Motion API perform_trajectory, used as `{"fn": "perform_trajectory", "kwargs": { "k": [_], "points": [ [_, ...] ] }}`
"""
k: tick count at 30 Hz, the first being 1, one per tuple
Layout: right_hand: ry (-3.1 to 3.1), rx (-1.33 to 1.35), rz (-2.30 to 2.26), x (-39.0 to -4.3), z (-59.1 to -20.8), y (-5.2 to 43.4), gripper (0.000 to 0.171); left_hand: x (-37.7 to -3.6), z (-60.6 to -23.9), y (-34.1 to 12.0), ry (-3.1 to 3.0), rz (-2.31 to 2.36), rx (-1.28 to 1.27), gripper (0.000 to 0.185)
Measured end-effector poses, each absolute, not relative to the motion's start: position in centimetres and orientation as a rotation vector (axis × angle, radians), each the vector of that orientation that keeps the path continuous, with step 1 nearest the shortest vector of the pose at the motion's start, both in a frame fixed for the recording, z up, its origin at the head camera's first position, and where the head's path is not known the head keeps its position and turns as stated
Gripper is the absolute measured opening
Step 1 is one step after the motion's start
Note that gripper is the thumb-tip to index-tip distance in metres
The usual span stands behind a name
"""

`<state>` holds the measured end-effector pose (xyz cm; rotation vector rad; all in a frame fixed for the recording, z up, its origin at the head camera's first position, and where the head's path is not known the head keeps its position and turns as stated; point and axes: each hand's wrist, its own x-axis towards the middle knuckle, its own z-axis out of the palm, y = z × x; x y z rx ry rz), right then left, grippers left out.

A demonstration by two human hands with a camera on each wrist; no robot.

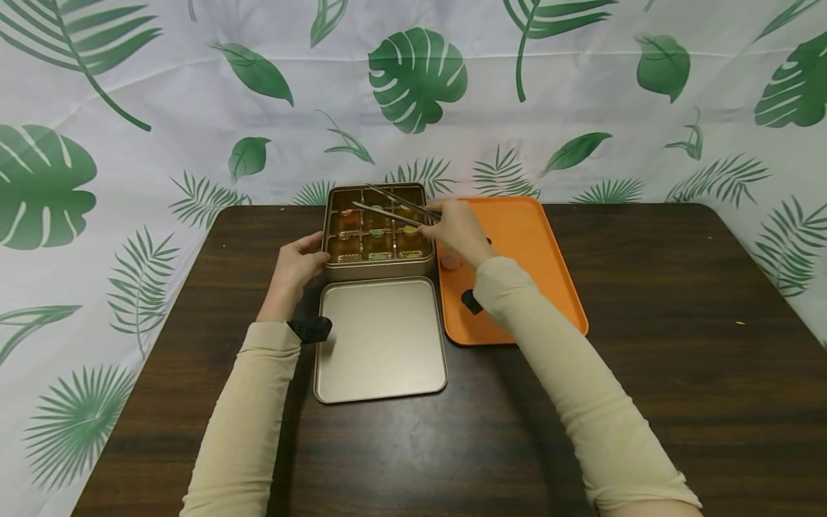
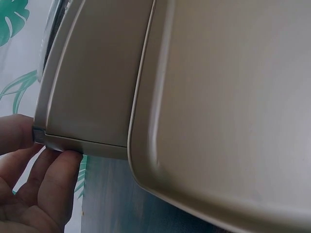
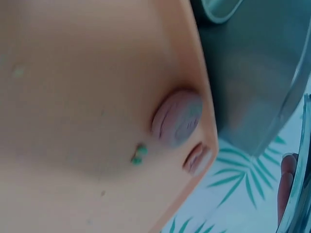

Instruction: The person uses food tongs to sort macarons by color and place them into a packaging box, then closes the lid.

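Observation:
My left hand [image 1: 301,264] grips the front left corner of a gold tin [image 1: 377,270], thumb at the rim and bent fingers [image 2: 58,184] against its side. Inside the tin is a divided insert; small red, green and yellow pieces [image 1: 377,233] show in several compartments. My right hand [image 1: 457,228] holds long metal tweezers [image 1: 394,214] over the tin. Their prongs are spread, pointing left, with nothing visible between the tips. Below that hand, a pink macaron-like disc [image 3: 177,117] lies on an orange tray [image 1: 517,222], beside a smaller pinkish piece [image 3: 197,158].
The tin's lid [image 1: 381,337] lies flat just in front of the tin, left of the tray. A small green bit [image 3: 139,153] is on the tray. Behind the dark wooden table [image 1: 659,323] hangs a leaf-patterned cloth [image 1: 310,93].

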<state>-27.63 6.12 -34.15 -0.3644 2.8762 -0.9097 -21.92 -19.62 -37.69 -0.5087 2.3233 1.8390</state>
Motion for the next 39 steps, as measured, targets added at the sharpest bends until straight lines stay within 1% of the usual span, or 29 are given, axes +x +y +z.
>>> {"fn": "perform_trajectory", "kwargs": {
  "k": [4, 8, 18, 28, 39],
  "points": [
    [2.887, -0.393, -0.945, -27.8, -34.0, 7.6, 0.043, -21.9, -37.7, -19.6, 2.325, 1.83, -0.509, 0.054],
    [2.88, -0.365, -0.989, -27.9, -33.8, 9.1, 0.042, -21.8, -37.6, -19.6, 2.325, 1.827, -0.509, 0.053],
    [2.84, -0.25, -1.062, -28.6, -34.0, 13.6, 0.049, -21.8, -37.6, -19.6, 2.335, 1.823, -0.494, 0.053],
    [2.916, -0.206, -0.863, -27.8, -33.9, 17.7, 0.05, -21.8, -37.5, -19.5, 2.352, 1.817, -0.492, 0.053],
    [2.908, -0.268, -0.746, -26.9, -34.9, 19.7, 0.045, -21.8, -37.8, -19.5, 2.344, 1.842, -0.484, 0.053]
  ]
}}
